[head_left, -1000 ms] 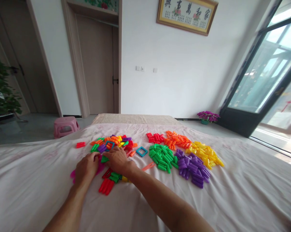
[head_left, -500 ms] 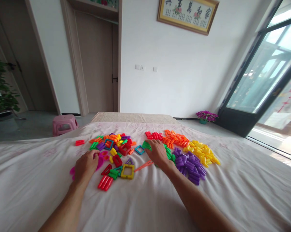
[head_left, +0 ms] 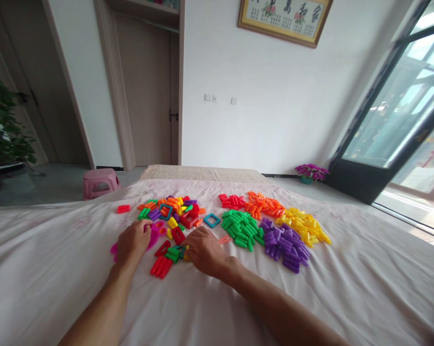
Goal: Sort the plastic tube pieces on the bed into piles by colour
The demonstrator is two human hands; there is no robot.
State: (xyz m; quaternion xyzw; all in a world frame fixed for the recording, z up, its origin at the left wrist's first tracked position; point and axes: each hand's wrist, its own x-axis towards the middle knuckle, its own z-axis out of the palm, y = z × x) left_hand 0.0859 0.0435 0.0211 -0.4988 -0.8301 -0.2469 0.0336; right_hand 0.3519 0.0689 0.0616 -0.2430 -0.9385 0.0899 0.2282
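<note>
My left hand (head_left: 133,242) is curled, with fingers and thumb drawn together over a magenta plastic piece (head_left: 154,236); what lies inside the fingers is hidden. My right hand (head_left: 204,250) reaches across to the mixed pieces, its bent fingers apart and pointing down. It covers most of a yellow square frame (head_left: 186,254). Just left of its fingertips lie green tubes (head_left: 172,254), a red triangular frame (head_left: 162,248) and several red tubes (head_left: 161,267). A heap of green tubes (head_left: 240,229) lies to the right of this hand.
Sorted heaps of purple (head_left: 285,245), yellow (head_left: 305,226), orange (head_left: 263,205) and red tubes (head_left: 231,201) lie on the right. A mixed pile (head_left: 173,209) sits at the left, near a blue square frame (head_left: 211,220). A pink stool (head_left: 100,183) stands beyond the cloth.
My right hand has left the green heap and moved left and towards me, over the yellow frame. The green piece it held is gone from its fingers. My left hand has hardly moved.
</note>
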